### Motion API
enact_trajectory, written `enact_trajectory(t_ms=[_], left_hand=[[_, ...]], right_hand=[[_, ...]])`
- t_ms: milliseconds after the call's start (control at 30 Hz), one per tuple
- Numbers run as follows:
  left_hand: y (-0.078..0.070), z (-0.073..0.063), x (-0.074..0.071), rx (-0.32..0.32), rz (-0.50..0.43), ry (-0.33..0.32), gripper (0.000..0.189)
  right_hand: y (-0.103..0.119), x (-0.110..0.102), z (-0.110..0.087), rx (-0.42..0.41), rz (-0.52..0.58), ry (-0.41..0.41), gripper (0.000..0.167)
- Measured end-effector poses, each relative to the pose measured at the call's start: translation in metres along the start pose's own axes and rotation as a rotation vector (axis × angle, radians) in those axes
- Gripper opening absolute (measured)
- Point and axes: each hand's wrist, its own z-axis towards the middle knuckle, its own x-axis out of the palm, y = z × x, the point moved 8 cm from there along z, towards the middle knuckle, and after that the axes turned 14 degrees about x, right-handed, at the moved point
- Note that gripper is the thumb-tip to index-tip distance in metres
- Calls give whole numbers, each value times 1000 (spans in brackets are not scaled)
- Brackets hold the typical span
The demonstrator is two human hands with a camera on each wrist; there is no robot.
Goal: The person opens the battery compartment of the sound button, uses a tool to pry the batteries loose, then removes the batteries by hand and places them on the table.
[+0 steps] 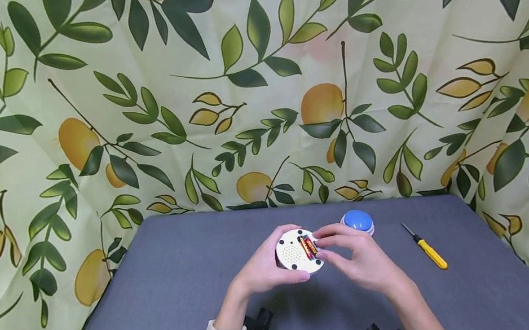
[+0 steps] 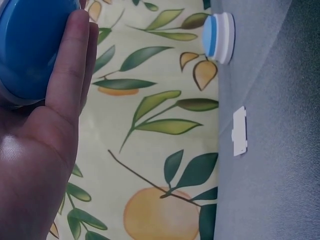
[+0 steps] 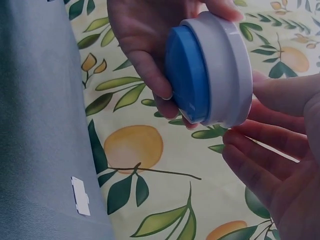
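Observation:
My left hand (image 1: pixel 264 265) grips a round push button (image 1: pixel 289 253) by its rim. Its white underside faces me in the head view, showing dark feet, a patch of small holes and a battery compartment. Red-and-black batteries (image 1: pixel 307 247) lie in that compartment. The right hand (image 1: pixel 360 256) touches the underside at the compartment with its fingertips. In the right wrist view, the button's blue dome (image 3: pixel 186 75) points toward the left palm, while the right thumb (image 3: pixel 285 92) meets the white back. Whether the right fingertips pinch a battery is hidden there.
A second blue push button (image 1: pixel 358 221) stands behind the right hand on the grey table (image 1: pixel 171 293). To its right lies a screwdriver (image 1: pixel 428 249) with a yellow handle. A small white battery cover (image 2: pixel 240 131) lies flat on the table. Leaf-patterned cloth (image 1: pixel 255 103) encloses the back and sides.

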Motion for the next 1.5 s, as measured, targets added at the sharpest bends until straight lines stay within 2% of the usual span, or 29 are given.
enact_trajectory(t_ms=[433, 700, 967, 1267, 1500], left_hand=[[3, 0, 0, 5, 12, 1, 78], [4, 0, 1, -10, 16, 7, 77], [5, 0, 1, -23, 23, 2, 77], [6, -1, 3, -52, 56, 8, 79], [6, 0, 2, -45, 56, -1, 79]], right_hand=[[-1, 2, 0, 44, -13, 41, 20], [-4, 4, -1, 99, -34, 59, 23], [-3, 5, 1, 108, -35, 57, 23], [-6, 9, 1, 207, -63, 82, 17], [0, 8, 0, 189, -91, 42, 16]])
